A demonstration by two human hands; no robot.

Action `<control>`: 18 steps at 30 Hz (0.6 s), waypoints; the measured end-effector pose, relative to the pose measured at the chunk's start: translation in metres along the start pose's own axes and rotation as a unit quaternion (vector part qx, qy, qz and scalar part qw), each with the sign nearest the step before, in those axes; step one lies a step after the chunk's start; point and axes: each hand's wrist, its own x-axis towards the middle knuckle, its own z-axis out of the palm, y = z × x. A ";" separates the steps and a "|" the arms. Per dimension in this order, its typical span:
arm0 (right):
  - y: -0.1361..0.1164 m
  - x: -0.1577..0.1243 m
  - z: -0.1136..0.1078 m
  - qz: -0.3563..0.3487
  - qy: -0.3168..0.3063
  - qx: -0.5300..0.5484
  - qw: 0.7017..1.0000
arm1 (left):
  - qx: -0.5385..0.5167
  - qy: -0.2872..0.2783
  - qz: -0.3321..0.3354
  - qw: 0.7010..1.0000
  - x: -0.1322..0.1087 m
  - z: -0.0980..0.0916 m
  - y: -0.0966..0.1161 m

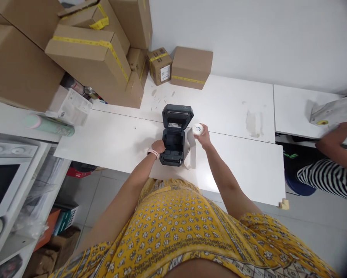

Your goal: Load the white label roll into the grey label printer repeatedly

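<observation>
A dark grey label printer (174, 156) sits on the white table with its lid (177, 111) raised, and its inner bay looks hollow. At its left side my left hand (158, 146), with a pale band on the wrist, is closed on the printer's edge; the fingertips are partly hidden. To the right of the printer, my right hand (203, 137) grips a white paper label roll (197, 129), its round end facing up. A loose strip of label paper (192, 152) trails from the roll down to the table beside the printer.
Cardboard boxes (86, 58) are stacked at the back left, and two smaller boxes (192, 65) stand against the wall. A green bottle (50, 125) lies at the left, above a microwave (5, 177). Another person's arm (339, 143) shows at the far right.
</observation>
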 end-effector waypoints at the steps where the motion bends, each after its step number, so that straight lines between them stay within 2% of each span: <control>1: 0.005 0.002 0.008 0.016 0.004 -0.015 1.000 | 0.001 0.002 0.000 1.000 0.000 0.000 0.000; 4: 0.016 0.001 0.022 0.066 0.003 -0.063 0.996 | 0.002 -0.002 0.000 1.000 0.001 0.001 0.000; 6: 0.023 -0.004 0.023 0.075 -0.006 -0.082 0.994 | 0.003 -0.006 -0.002 1.000 0.000 0.000 0.001; 10: 0.043 -0.023 0.000 0.038 -0.054 -0.051 0.997 | 0.004 0.007 -0.005 1.000 -0.003 -0.002 0.003; 14: 0.062 -0.054 -0.027 0.078 -0.082 -0.026 0.993 | 0.006 0.003 -0.007 1.000 -0.002 -0.002 0.004; 16: 0.066 -0.068 -0.026 0.079 -0.095 -0.030 0.992 | 0.006 -0.006 -0.009 1.000 -0.001 -0.002 0.005; 18: 0.065 -0.078 -0.015 0.080 -0.096 -0.030 0.992 | 0.008 -0.010 -0.007 1.000 0.001 -0.001 0.005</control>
